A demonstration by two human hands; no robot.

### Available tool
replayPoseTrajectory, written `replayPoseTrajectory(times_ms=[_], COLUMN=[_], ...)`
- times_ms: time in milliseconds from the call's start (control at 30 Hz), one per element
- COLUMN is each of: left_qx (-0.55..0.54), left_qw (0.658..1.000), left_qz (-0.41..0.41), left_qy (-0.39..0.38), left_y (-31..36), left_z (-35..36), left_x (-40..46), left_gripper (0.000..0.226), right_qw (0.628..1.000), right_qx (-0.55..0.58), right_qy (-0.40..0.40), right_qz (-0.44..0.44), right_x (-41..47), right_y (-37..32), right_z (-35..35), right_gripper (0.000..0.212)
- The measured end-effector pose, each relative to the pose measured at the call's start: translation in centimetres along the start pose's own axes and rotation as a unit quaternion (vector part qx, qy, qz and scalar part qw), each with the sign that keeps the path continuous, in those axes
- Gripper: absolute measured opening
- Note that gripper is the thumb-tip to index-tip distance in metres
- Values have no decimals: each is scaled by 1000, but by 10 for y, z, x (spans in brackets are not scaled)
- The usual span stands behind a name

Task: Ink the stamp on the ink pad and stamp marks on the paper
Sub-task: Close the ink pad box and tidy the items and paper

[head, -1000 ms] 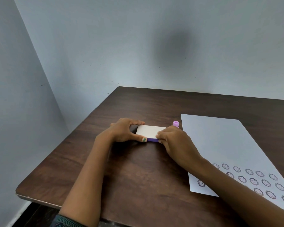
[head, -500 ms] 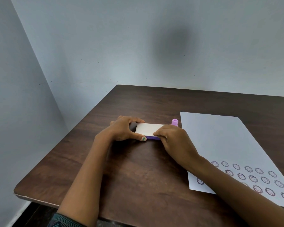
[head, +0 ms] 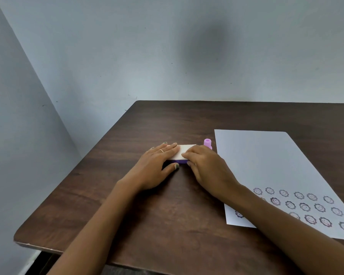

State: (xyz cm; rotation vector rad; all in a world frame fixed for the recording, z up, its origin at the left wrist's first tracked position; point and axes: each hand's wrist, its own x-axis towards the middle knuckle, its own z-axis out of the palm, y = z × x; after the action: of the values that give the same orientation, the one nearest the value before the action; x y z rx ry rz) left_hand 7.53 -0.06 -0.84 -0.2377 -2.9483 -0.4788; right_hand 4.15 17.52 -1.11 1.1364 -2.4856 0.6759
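Dark brown wood-grain bench [head: 167, 215], pushed into a corner of pale grey walls [head: 167, 56]. Your ink pad [head: 184, 150] lies flat on it near the middle, white lid on top, purple base showing along the near edge. Lid looks down; whether fully closed, cannot tell.

Your left hand [head: 157, 165] lies flat on the left part of the lid, fingers straight and together, thumb stretched along the near side with its tip at the purple base. Grip there is loose and flat, nothing curled round the pad. Thin ring on one finger.

Your right hand [head: 207, 167] covers the right end of the pad, fingers bent down, fingertips on the lid, thumb tip at the near edge of the base. It looks like a pinch on the pad's right end.

Stamp [head: 207, 143], lilac, stands upright on the bench just behind your right hand, between the pad and the paper, touched by neither hand as far as visible.

Paper [head: 266, 165], white sheet, lies flat to the right of the pad. Rows of round purple smiley marks [head: 304, 207] fill its near part; far part blank. Your right forearm crosses its near left corner.
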Motion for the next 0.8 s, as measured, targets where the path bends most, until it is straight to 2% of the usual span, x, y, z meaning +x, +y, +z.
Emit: replayPoseTrajectory(times_ms=[167, 400, 667, 800], left_qx=[-21, -58, -47, -36], left_qw=[1000, 997, 994, 991], left_qz=[-7, -23, -25, -31], left_qy=[17, 53, 93, 121], left_y=[7, 9, 13, 18], left_z=[6, 13, 14, 13], left_x=[-3, -3, -5, -8], left_gripper=[50, 48, 46, 45], right_qw=[999, 996, 996, 998], right_qx=[-25, 7, -6, -17], right_qy=[-20, -90, -92, -59], right_qz=[1, 17, 12, 33], right_x=[0, 3, 3, 1], right_y=[4, 8, 6, 6], right_z=[2, 1, -3, -5], right_gripper=[28, 38, 33, 46])
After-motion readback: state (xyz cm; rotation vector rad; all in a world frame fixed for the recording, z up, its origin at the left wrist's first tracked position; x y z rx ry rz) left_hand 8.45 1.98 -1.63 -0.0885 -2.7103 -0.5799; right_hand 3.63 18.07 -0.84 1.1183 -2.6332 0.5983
